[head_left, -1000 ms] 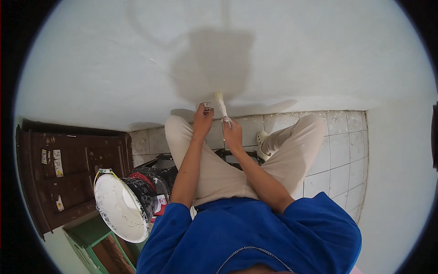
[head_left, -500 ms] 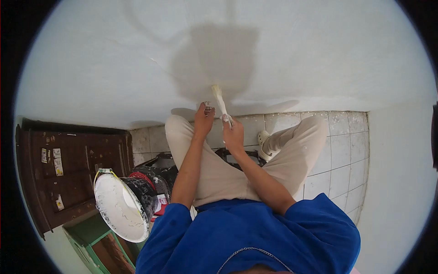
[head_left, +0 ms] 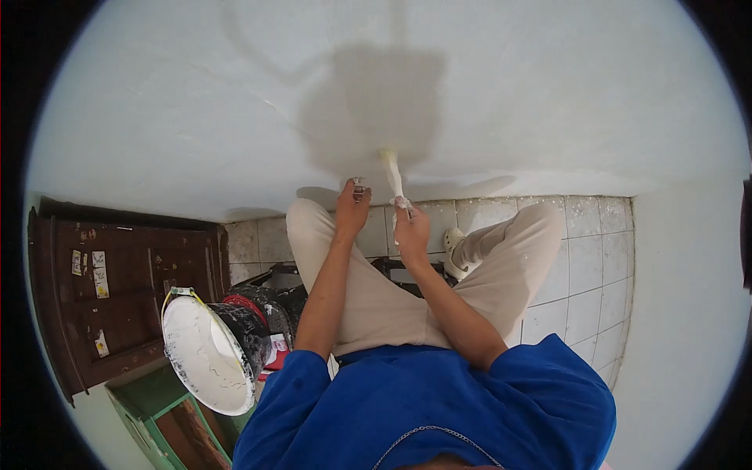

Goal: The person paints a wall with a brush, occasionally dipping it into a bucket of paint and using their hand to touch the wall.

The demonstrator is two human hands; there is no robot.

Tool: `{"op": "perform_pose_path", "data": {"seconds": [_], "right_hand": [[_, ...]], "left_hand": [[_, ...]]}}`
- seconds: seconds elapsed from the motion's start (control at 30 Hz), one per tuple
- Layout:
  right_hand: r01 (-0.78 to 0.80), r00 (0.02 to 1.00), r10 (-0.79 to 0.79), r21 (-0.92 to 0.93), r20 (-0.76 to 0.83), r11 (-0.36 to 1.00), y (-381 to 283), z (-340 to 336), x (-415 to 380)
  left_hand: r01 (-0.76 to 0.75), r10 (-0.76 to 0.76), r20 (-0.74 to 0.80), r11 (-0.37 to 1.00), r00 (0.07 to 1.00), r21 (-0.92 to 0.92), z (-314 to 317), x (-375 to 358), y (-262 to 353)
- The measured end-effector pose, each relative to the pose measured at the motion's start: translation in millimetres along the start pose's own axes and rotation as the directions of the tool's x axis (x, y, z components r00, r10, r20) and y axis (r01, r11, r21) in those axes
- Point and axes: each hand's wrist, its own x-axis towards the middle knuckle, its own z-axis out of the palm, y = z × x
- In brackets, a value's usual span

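My right hand (head_left: 412, 227) is closed round the handle of a paintbrush (head_left: 394, 174). White paint coats the handle, and the pale bristles meet the white wall (head_left: 533, 102) low down, inside a large shadow. To the left, my left hand (head_left: 352, 207) is held above my knee with its fingers curled and smeared with white. Something small and whitish shows at those fingers, but I cannot make out what it is. My left hand is apart from the brush.
A black bucket (head_left: 249, 333) with a white, paint-streaked inside stands at my left. Beyond it are a dark wooden door (head_left: 125, 270) with stickers and a green frame (head_left: 168, 431). White floor tiles (head_left: 548, 290) are speckled with paint. Another wall (head_left: 681, 298) rises at right.
My right hand and the paintbrush have shifted a little to the right, with the bristles still at the wall. My left hand has hardly moved.
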Motion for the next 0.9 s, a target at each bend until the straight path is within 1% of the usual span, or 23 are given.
{"op": "perform_pose_path", "data": {"seconds": [0.07,0.1,0.17,0.23,0.27,0.37,0.43,0.47,0.5,0.53,0.57,0.6,0.67,0.7,0.77,0.87,0.9], "right_hand": [[0.035,0.999,-0.034,0.175,-0.008,0.984,-16,3,-7],[0.074,0.997,-0.076,0.213,0.000,0.974,-27,3,-14],[0.155,0.986,-0.167,0.290,0.014,0.944,-61,2,-33],[0.346,0.938,-0.345,0.171,-0.037,0.922,-98,1,-45],[0.440,0.898,-0.436,0.106,-0.059,0.892,-108,-1,-47],[0.405,0.909,-0.410,-0.076,-0.077,0.911,-86,-1,-20],[0.360,0.925,-0.372,-0.135,-0.077,0.923,-30,-4,-3],[0.196,0.976,-0.206,-0.130,-0.066,0.972,2,-8,2],[0.026,0.998,-0.033,-0.129,-0.052,0.991,24,-14,3],[-0.167,0.985,0.168,0.027,-0.034,0.986,28,-22,1],[-0.350,0.936,0.352,0.176,0.021,0.920,24,-29,4],[-0.320,0.947,0.317,0.243,0.053,0.916,20,-35,10],[-0.261,0.965,0.237,0.369,0.109,0.892,-6,-49,16],[-0.240,0.970,0.203,0.397,0.133,0.886,-36,-57,9],[-0.193,0.977,0.127,0.453,0.174,0.870,-120,-70,-21],[0.097,0.990,-0.133,0.456,0.047,0.885,-197,-81,-59],[0.091,0.988,-0.142,0.503,0.064,0.860,-218,-85,-68]], "left_hand": [[-0.009,0.009,0.008,0.999,1.000,-0.033,0,-4,5],[-0.017,0.017,0.008,0.999,1.000,-0.046,-2,-4,9],[-0.005,0.005,0.007,1.000,1.000,-0.013,-3,-2,7],[0.004,-0.004,0.004,1.000,1.000,-0.009,-1,0,4],[0.007,-0.007,0.004,1.000,1.000,-0.018,0,0,2],[-0.001,0.001,0.019,1.000,1.000,-0.020,4,2,2],[-0.015,0.015,0.022,1.000,1.000,0.008,6,2,8],[-0.022,0.022,0.019,0.999,1.000,0.028,6,0,10],[-0.028,0.027,0.016,0.998,1.000,0.048,7,-1,11],[-0.017,0.015,0.027,0.999,1.000,0.052,8,-4,11],[-0.009,0.007,0.037,0.998,0.999,0.058,9,-4,9],[-0.003,0.000,0.046,0.998,0.999,0.064,8,-4,8],[-0.022,0.021,0.045,1.000,0.999,0.020,7,-3,5],[-0.027,0.027,0.049,1.000,0.998,-0.004,8,-5,2],[-0.044,0.044,0.061,0.999,0.997,-0.011,7,-5,-11],[-0.036,0.037,0.077,0.999,0.996,-0.017,6,0,-1],[-0.021,0.022,0.085,1.000,0.996,-0.012,5,-2,4]]}}
